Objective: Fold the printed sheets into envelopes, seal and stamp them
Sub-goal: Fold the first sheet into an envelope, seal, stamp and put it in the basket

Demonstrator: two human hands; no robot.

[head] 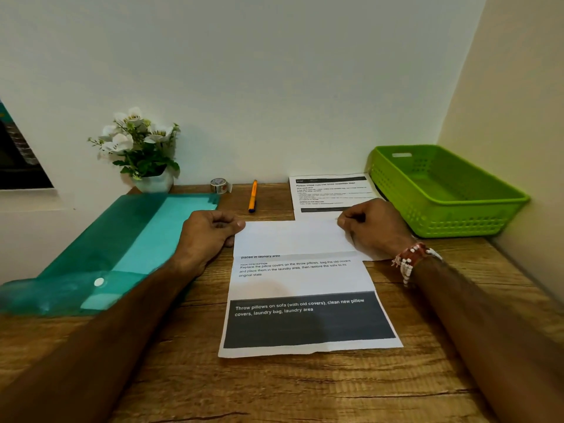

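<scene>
While your left hand (pixel 210 236) and right hand (pixel 374 228) pinch the 12 o'clock flap of the sheet (pixel 300 279) mid-fold, guess creasing's next.

Both bare forearms stretch forward from the lower corners of the view; the left hand (pixel 210 236) and right hand (pixel 377 227) sit knuckles-up, fingers curled under, each pinching one far corner of the folded sheet (pixel 293 239) between thumb and fingers.
</scene>
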